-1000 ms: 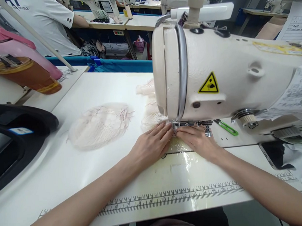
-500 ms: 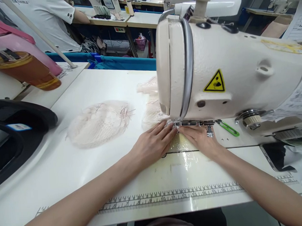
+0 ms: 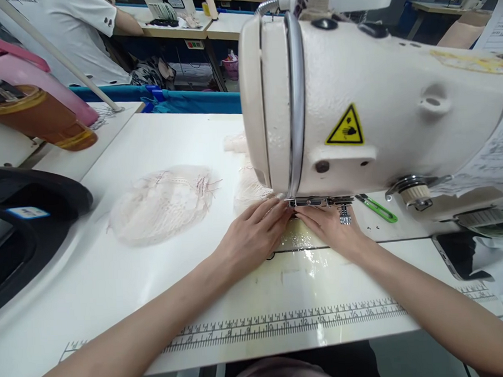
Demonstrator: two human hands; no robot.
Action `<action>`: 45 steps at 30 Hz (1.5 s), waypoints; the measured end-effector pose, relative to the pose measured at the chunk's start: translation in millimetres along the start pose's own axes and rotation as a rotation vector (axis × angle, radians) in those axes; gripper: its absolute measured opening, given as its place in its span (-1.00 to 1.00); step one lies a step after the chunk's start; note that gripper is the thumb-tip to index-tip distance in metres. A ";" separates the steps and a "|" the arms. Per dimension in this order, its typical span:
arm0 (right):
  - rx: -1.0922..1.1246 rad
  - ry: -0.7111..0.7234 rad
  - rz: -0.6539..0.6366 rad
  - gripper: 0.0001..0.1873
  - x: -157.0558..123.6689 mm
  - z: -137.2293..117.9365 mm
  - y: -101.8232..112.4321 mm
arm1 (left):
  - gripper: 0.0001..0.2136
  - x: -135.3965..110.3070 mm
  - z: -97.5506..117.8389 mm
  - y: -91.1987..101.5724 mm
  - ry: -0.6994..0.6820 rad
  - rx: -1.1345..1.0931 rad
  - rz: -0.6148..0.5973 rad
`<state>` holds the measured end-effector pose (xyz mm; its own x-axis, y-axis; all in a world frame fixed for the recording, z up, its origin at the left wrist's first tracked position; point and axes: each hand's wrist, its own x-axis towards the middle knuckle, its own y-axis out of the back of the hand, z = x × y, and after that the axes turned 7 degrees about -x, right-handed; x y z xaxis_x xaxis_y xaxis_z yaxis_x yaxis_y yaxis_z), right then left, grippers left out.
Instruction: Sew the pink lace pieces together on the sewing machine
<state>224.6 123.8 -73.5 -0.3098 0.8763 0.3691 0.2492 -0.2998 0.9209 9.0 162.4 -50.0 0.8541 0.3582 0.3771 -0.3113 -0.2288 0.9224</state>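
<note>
A white sewing machine [image 3: 356, 95] stands over pale, sheer lace fabric [image 3: 248, 183], partly hidden behind its head. My left hand [image 3: 257, 227] lies with stretched fingers on the near edge of this fabric, its fingertips just left of the needle area. On the other side, my right hand [image 3: 330, 229] rests flat, fingers stretched toward the same spot and partly under the metal guide bar [image 3: 319, 201]. Whatever cloth lies beneath the fingertips is mostly hidden. Left of my hands, a separate oval lace piece [image 3: 163, 206] with loose reddish threads lies on the white table [image 3: 114, 294].
Right of the needle lie a green thread snipper [image 3: 377, 208] and a phone [image 3: 457, 257]. A black curved object [image 3: 32, 220], a brown cup [image 3: 35, 117] and a pink bottle [image 3: 33, 70] stand left. A printed ruler [image 3: 282, 323] runs along the front edge. A person in white [image 3: 74, 40] sits beyond.
The view has shifted slightly, so the machine appears further left and higher. Both hands stay on the fabric by the needle, with fingertips a little closer together.
</note>
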 end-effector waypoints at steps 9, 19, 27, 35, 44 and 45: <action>-0.053 0.050 0.029 -0.65 -0.1 -13.8 10.8 | -0.64 -2.4 -1.8 -2.3 0.057 -0.024 -0.031; -0.016 -0.003 -0.033 -0.62 -3.4 -13.3 13.5 | -0.65 -0.5 -2.0 -3.2 0.058 -0.026 -0.040; -0.029 -0.008 -0.020 -0.64 -1.7 -15.5 15.7 | -0.63 1.5 -1.6 0.6 0.106 -0.055 -0.093; -0.117 0.018 -0.012 -0.61 -1.4 -16.4 13.3 | -0.60 4.3 -1.1 2.1 0.176 -0.106 -0.150; -0.100 -0.010 0.023 -0.65 -1.0 -16.9 17.9 | -0.58 3.8 -0.6 1.2 0.178 -0.082 -0.172; -0.083 -0.013 0.029 -0.66 -1.0 -16.4 18.2 | -0.58 3.8 -0.7 1.1 0.179 -0.082 -0.172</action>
<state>214.4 111.3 -55.0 -0.2912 0.8715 0.3946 0.1810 -0.3549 0.9172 11.6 164.1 -47.5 0.8122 0.5420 0.2159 -0.2068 -0.0786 0.9752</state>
